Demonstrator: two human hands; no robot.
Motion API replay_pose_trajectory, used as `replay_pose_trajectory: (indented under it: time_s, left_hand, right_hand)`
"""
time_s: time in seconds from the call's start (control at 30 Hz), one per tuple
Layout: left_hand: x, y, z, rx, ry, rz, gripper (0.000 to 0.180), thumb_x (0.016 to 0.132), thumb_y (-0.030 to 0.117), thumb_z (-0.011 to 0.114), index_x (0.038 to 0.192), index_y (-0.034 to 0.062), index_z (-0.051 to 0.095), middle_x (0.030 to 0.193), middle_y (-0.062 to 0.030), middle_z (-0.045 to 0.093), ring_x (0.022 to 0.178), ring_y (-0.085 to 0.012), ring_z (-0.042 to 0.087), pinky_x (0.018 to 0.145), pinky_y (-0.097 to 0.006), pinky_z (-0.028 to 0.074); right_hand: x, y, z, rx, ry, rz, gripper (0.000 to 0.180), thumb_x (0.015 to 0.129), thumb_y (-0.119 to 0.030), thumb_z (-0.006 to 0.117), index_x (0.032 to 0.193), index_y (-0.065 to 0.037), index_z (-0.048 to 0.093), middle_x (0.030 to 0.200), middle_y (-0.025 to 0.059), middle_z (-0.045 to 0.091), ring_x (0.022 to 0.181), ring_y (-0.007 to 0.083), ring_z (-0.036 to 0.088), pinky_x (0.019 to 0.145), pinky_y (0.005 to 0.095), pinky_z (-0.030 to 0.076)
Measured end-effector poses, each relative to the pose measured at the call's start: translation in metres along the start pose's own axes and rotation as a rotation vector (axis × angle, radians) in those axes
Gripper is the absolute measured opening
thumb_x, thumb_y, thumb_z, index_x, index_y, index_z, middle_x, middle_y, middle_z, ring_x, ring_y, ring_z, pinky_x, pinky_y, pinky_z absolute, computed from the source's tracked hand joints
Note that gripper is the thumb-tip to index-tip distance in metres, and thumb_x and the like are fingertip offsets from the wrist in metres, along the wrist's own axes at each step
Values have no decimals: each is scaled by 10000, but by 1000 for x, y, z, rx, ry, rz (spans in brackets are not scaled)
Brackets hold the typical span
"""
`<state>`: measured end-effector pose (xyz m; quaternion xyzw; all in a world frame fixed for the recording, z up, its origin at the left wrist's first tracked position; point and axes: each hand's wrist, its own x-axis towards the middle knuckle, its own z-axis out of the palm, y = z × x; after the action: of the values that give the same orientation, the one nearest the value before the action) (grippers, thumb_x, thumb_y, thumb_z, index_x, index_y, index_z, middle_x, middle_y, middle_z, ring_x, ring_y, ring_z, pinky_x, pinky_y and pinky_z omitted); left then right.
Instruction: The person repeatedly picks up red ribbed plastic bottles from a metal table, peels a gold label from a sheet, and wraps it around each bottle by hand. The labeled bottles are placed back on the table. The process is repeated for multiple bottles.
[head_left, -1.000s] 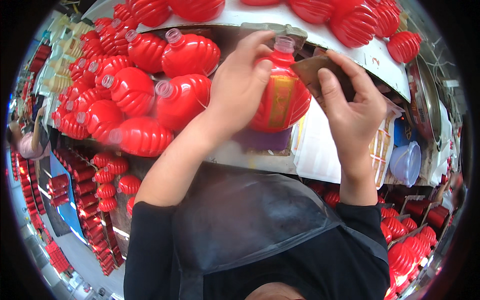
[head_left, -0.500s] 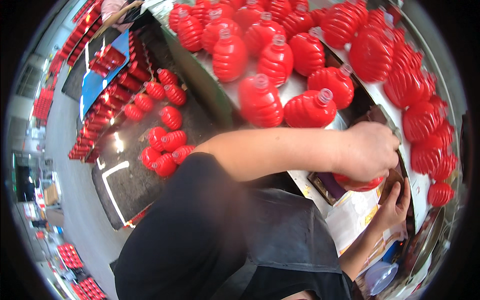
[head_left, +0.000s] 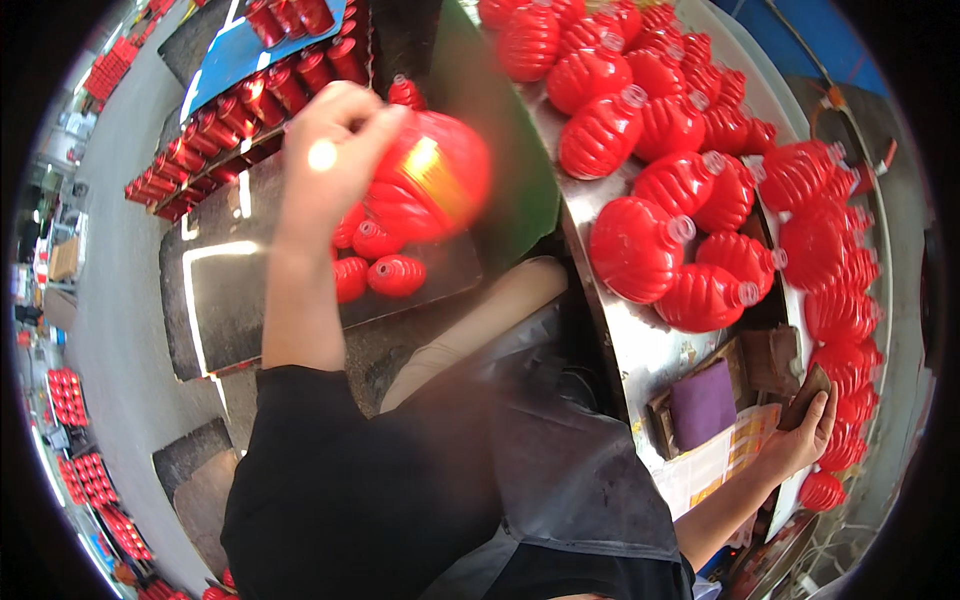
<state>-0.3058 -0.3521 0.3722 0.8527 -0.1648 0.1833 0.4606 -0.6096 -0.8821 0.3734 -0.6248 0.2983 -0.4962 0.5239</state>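
My left hand (head_left: pixel 335 150) is raised at the left, closed around the neck end of a red ridged plastic bottle (head_left: pixel 445 170) with a shiny gold patch on its side. The bottle hangs tilted above several more red bottles and is slightly blurred. At the right of the bench, my right hand (head_left: pixel 805 440) closes on a flat brown pad (head_left: pixel 806 395), whose material I cannot make out. Beside that hand sits a purple cloth-covered pad (head_left: pixel 702 403) in a wooden frame, next to sheets with yellow printing (head_left: pixel 745 450).
Clear-necked red bottles (head_left: pixel 635 250) crowd the bench, and more line its right ledge. Small red bottles (head_left: pixel 397 276) stand on a dark pallet (head_left: pixel 215 310) at the left. Dark red cylinders (head_left: pixel 240 112) stand in rows by a blue board (head_left: pixel 220 65).
My left hand has swung from the right of the bench to the left, carrying the red bottle. My right hand stays by the ledge with the brown pad. The view has turned.
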Motion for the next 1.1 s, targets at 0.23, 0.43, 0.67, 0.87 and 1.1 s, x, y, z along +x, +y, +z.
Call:
replay_pose_trajectory:
  time_s: [0.23,0.43,0.67,0.87,1.1]
  left_hand:
    - [23,-215,-78,770,243,-447,465,924,497,723,964,37,777,962,-163,756,935,-353,722,853,-467,554]
    - [13,-332,-109,880,276,-538,369,942,382,635,967,49,790,931,-211,753,916,-386,739,846,-473,553]
    - [-8,-407,-126,994,236,-664,418,960,415,591,983,51,795,962,-240,747,988,-434,722,888,-535,551]
    - [-5,-455,-129,1147,187,-765,402,906,416,657,918,47,814,887,-197,775,916,-406,757,872,-482,575]
    - [10,-492,-153,907,291,-993,611,845,640,652,1058,93,819,1090,-204,774,1087,-369,740,954,-464,575]
  right_hand:
    - [35,17,2,-53,0,152,373,1017,-189,711,1367,-64,679,1239,53,738,1039,143,712,781,265,550]
    - [72,23,-35,-36,163,264,431,992,-204,729,1377,-19,670,1336,69,703,1126,178,680,866,274,557]
    - [102,26,-72,29,159,299,263,955,-200,791,1173,-56,763,1078,47,781,811,116,711,666,208,588]
    - [115,29,-60,-22,242,313,253,943,-165,788,1166,-47,763,1079,45,788,891,156,747,715,249,628]
    - [125,25,-73,-112,315,377,257,986,-161,705,1203,-26,728,1116,87,772,956,208,747,779,328,646]
